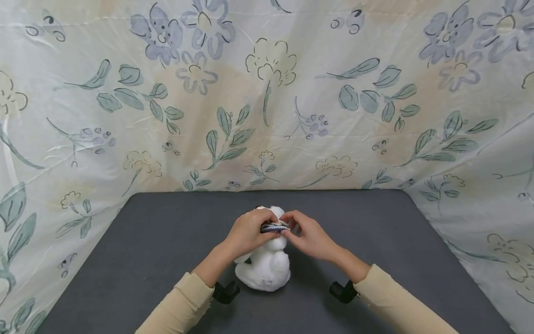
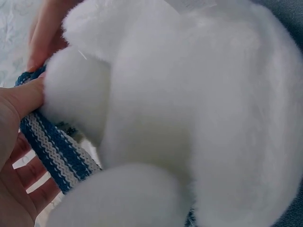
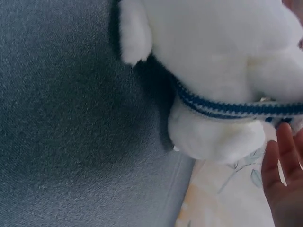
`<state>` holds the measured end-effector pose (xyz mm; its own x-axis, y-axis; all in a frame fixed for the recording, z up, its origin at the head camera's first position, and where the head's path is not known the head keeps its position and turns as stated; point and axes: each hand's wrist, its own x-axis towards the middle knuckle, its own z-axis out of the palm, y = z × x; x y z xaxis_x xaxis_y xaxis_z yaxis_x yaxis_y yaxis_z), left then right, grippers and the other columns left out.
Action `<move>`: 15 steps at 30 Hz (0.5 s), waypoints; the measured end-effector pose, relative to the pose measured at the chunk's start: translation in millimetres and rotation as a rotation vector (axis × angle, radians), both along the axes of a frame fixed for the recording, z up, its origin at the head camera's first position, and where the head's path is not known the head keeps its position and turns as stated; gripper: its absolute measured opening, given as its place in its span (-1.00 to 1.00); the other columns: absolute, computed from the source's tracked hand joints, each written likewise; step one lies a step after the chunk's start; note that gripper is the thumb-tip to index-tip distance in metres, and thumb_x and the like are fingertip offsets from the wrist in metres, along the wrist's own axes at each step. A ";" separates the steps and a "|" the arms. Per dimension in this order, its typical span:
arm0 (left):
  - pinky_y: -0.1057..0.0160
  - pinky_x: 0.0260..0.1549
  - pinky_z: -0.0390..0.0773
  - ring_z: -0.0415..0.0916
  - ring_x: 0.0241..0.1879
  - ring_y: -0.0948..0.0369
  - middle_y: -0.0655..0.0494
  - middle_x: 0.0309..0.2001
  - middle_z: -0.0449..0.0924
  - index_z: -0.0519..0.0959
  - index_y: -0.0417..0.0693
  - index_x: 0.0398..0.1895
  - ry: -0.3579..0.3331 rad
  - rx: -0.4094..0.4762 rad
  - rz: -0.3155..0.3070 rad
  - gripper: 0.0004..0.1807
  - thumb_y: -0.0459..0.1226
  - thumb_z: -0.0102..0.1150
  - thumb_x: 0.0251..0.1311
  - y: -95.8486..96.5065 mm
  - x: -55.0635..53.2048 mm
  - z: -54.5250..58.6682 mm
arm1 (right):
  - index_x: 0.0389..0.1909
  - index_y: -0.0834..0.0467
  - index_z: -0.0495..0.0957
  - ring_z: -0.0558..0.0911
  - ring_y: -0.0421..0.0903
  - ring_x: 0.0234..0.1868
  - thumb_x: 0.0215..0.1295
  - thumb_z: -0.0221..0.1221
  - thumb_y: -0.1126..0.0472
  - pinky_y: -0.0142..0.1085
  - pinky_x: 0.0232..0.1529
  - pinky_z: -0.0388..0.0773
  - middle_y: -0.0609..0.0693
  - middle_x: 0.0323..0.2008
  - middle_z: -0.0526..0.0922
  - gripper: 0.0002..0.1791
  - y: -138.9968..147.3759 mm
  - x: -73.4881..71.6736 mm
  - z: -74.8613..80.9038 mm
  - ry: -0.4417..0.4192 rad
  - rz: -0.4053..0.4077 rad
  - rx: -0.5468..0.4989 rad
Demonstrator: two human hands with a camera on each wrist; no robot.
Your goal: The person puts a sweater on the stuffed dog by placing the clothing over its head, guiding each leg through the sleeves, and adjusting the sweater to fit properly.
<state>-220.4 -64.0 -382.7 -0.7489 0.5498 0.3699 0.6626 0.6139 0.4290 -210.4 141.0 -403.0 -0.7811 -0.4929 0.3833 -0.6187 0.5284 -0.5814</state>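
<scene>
A white plush toy (image 1: 267, 273) sits upright with its back toward me. Round its neck runs a blue-and-white striped knitted scarf (image 2: 59, 151), seen also as a narrow scarf band (image 3: 227, 109) in the right wrist view. My left hand (image 1: 250, 232) is at the toy's neck and pinches the scarf, thumb on one side and fingers on the other. From the right, my right hand (image 1: 310, 235) holds the scarf near the middle, its thumb and forefinger meeting at the knit. The toy's front is hidden in the head view.
The toy stands on a dark grey table (image 1: 167, 241). Behind and at both sides hangs a flower-patterned cloth (image 1: 267, 139). Below the wrists are a black wrist camera (image 1: 226, 292) at left and another black wrist camera (image 1: 343, 292) at right.
</scene>
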 end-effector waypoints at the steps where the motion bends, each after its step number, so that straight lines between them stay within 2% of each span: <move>1: 0.33 -0.36 0.47 0.47 -0.33 0.36 0.30 -0.28 0.58 0.56 0.11 -0.28 0.004 0.000 0.001 -0.76 -0.13 0.36 -0.03 0.1 -0.3 0.0 | 0.02 0.06 0.42 0.50 -0.16 -0.28 0.22 0.20 0.14 -0.22 -0.32 0.51 -0.12 -0.18 0.50 -0.64 0.7 -0.7 -0.8 -0.035 0.017 0.002; 5: 0.34 -0.39 0.44 0.44 -0.36 0.36 0.32 -0.32 0.56 0.55 0.13 -0.28 -0.002 -0.001 -0.002 -0.76 -0.11 0.35 -0.03 0.2 -0.1 0.3 | 0.04 0.01 0.41 0.50 -0.02 -0.25 0.20 0.21 0.08 -0.23 -0.30 0.51 -0.15 -0.17 0.45 -0.61 3.0 -3.8 -4.2 -0.154 0.075 0.014; 9: 0.35 -0.42 0.42 0.42 -0.38 0.37 0.33 -0.36 0.54 0.53 0.13 -0.30 -0.037 -0.004 -0.008 -0.76 -0.10 0.34 -0.02 0.7 1.3 0.9 | -0.03 -0.01 0.40 0.50 0.02 -0.23 0.18 0.22 0.07 -0.25 -0.28 0.51 -0.14 -0.19 0.43 -0.65 4.3 -6.6 -7.1 -0.223 0.105 0.017; 15: 0.38 -0.48 0.39 0.41 -0.43 0.40 0.34 -0.40 0.51 0.50 0.12 -0.34 -0.083 -0.024 -0.006 -0.76 -0.07 0.34 -0.01 2.9 2.5 1.5 | -0.08 0.01 0.38 0.40 -0.08 -0.20 0.14 0.25 0.06 -0.21 -0.21 0.42 -0.12 -0.20 0.37 -0.63 4.9 -8.2 -8.2 -0.241 0.182 0.056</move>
<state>-218.0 -61.1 -381.2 -0.7733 0.5621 0.2933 0.6289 0.6210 0.4679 -218.6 145.9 -411.1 -0.7428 -0.6486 0.1660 -0.5543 0.4567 -0.6959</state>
